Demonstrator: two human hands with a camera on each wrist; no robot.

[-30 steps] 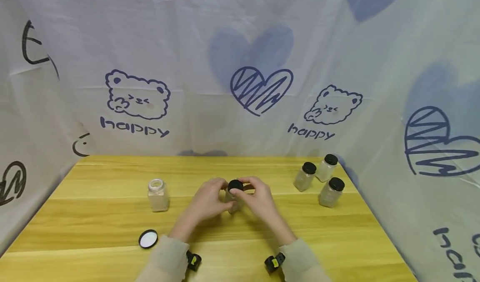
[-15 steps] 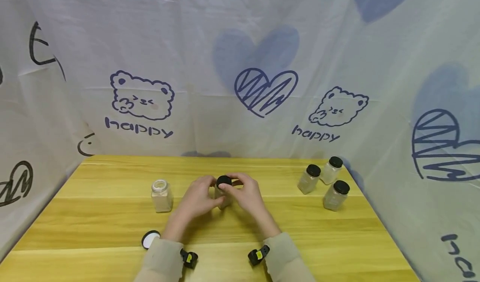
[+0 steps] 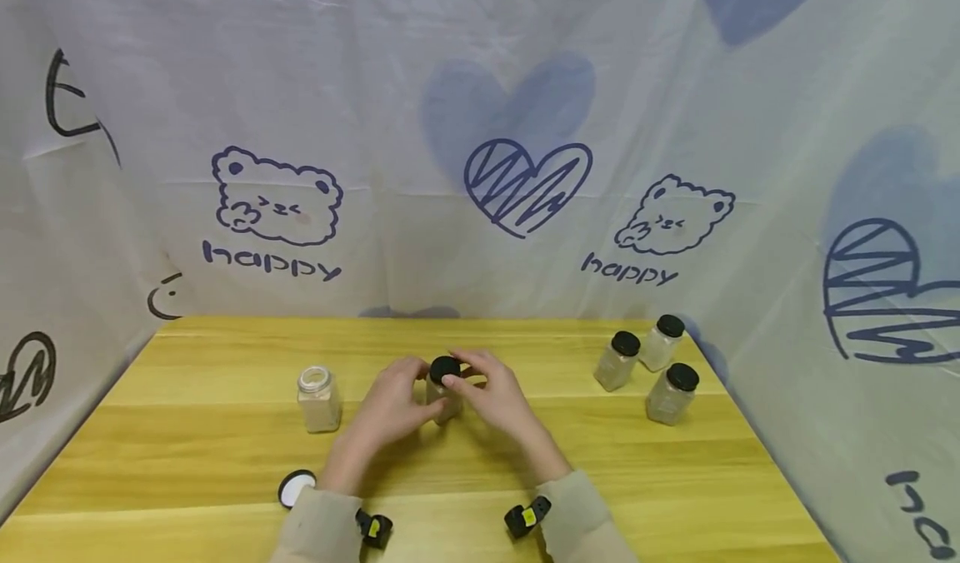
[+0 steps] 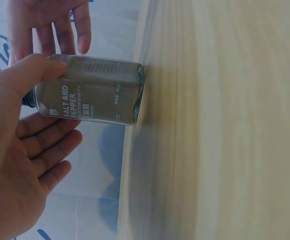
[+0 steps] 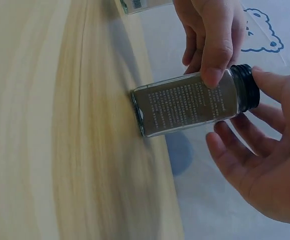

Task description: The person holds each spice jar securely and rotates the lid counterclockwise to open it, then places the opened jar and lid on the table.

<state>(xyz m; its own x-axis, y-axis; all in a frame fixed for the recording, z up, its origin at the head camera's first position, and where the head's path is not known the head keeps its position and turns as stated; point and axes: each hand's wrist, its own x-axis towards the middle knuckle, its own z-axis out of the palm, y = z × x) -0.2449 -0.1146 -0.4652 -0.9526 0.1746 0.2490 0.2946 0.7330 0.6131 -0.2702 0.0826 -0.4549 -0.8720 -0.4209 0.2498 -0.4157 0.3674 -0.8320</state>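
A square glass spice jar labelled "SALT AND PEPPER" stands upright near the middle of the table, filled with greyish-brown powder. My left hand grips its body between thumb and fingers. On top is a ridged black lid, which my right hand pinches with the thumb on the near side and fingers behind. The right hand's lower fingers are spread below the lid in the right wrist view. To the left stands a similar jar without a lid. A loose black lid with a white inside lies by the left sleeve, partly covered by it.
Three black-capped jars stand together at the table's right side. The wooden table ends at a white cloth backdrop printed with hearts and bears. Cloth also hangs along both sides.
Both hands and the jar between them have shifted a little to the left since one second ago. The left sleeve now overlaps the loose lid. Over the last half second the hands barely move.
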